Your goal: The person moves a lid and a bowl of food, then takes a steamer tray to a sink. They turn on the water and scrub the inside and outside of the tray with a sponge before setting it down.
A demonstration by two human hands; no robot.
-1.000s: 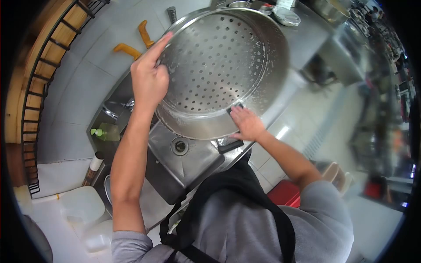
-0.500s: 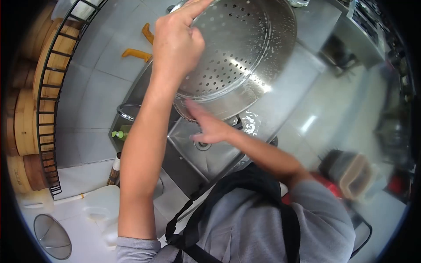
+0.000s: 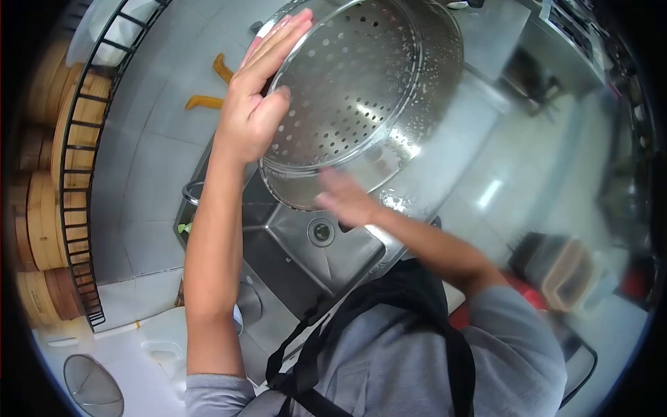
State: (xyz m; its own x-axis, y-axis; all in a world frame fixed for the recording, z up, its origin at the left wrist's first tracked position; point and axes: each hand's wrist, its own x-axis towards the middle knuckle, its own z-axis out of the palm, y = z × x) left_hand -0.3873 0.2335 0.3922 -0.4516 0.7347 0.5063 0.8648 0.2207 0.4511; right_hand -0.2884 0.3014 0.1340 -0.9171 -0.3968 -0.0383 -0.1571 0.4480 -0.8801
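Observation:
A large metal steamer pot with a perforated base (image 3: pixel 347 104) stands tilted above the sink (image 3: pixel 278 243), its wall wet with drops and white flecks. My left hand (image 3: pixel 260 97) lies along the pot's left rim, fingers stretched out and thumb toward the perforated side. Below the pot's lower rim, my right hand (image 3: pixel 345 198) is blurred by motion, with fingers and thumb apart and nothing seen in it. Whether its fingertips touch the wall is unclear.
A curved tap (image 3: pixel 192 192) is left of the sink. Yellow handles (image 3: pixel 203 102) show by the tiled wall. Bamboo steamers (image 3: pixel 43 221) sit behind a black wire rack (image 3: pixel 62 187) at far left. A round strainer (image 3: pixel 94 386) is lower left, and plastic containers (image 3: pixel 566 274) are right.
My left hand has moved left and down, its fingers now extended along the rim. My right hand has shifted slightly right. The pot appears slightly lower and farther left, showing more of the sink drain.

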